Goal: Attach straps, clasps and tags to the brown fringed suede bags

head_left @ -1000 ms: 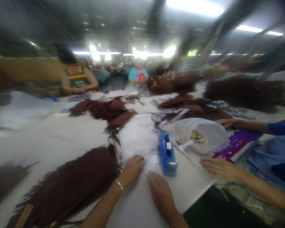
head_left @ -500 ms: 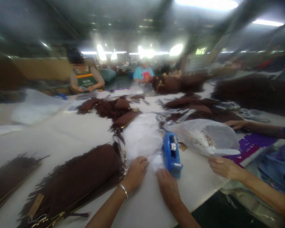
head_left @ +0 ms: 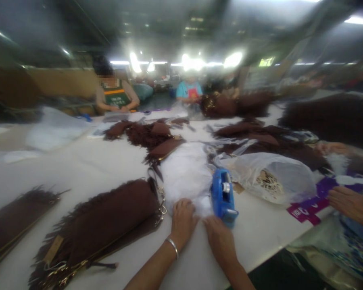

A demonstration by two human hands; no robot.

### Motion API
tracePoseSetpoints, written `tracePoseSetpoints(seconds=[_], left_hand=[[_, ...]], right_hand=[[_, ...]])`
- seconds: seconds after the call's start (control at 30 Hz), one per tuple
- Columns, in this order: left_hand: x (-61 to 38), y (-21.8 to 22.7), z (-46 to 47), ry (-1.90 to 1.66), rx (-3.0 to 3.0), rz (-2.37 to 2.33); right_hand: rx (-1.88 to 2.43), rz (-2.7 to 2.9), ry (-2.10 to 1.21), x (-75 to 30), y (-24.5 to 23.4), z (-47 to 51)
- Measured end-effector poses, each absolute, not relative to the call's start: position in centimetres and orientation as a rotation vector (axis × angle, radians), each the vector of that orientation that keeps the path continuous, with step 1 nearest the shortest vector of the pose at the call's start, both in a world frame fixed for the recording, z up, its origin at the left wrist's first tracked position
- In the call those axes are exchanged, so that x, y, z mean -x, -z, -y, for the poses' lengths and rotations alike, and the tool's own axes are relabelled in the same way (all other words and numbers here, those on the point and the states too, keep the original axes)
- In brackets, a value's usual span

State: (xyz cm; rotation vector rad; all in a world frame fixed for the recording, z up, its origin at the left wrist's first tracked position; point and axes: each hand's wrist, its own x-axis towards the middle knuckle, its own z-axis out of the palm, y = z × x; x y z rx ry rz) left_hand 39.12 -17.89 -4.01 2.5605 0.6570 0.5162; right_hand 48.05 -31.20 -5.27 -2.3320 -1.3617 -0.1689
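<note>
A stack of thin white sheets (head_left: 186,169), tissue or plastic, lies on the table in front of me. My left hand (head_left: 184,223) is at its near edge, fingers bent and together on a white sheet; a silver bangle is on that wrist. Close beside it, my right hand (head_left: 220,239) has its fingers closed at the same edge, with the fingertips partly hidden. A blue tape dispenser (head_left: 223,197) stands just beyond my right hand, touching the sheets. Left of my hands lies a dark brown fringed handbag (head_left: 109,221) with a metal chain and a tan tag.
Another fringed bag (head_left: 21,217) lies far left, and more brown bags (head_left: 161,137) lie beyond the sheets. A clear plastic bag (head_left: 278,177) holds pale string-like pieces. A co-worker's hand (head_left: 352,203) is at the right by purple packaging (head_left: 313,209). Other people work across the table.
The view has turned slightly left. Both my hands stay at the sheets' near edge, the left a little closer to the right. The co-worker's hands have drawn away from the clear bag, to the right.
</note>
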Motion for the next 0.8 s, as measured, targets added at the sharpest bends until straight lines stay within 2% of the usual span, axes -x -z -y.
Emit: tracePoseSetpoints(seconds=[0.3,0.37,0.6,0.8], left_hand=[[-40.2,5.2,18.8,-0.572,-2.727,-0.612],[-41.0,5.5,18.8,-0.547,-2.754,-0.571],[-42.8,5.1,18.2,-0.468,-2.6,-0.665],[-37.0,-0.4,17.3,-0.583,-2.142,-0.689]], right_hand=[[2.32,1.238,0.172,-47.6,4.7,32.2],[2.283,1.092,0.057,-47.3,4.2,33.1],[1.914,0.583,-0.669,-47.2,1.9,35.2],[1.696,0.654,-0.855,-46.7,0.6,35.6]])
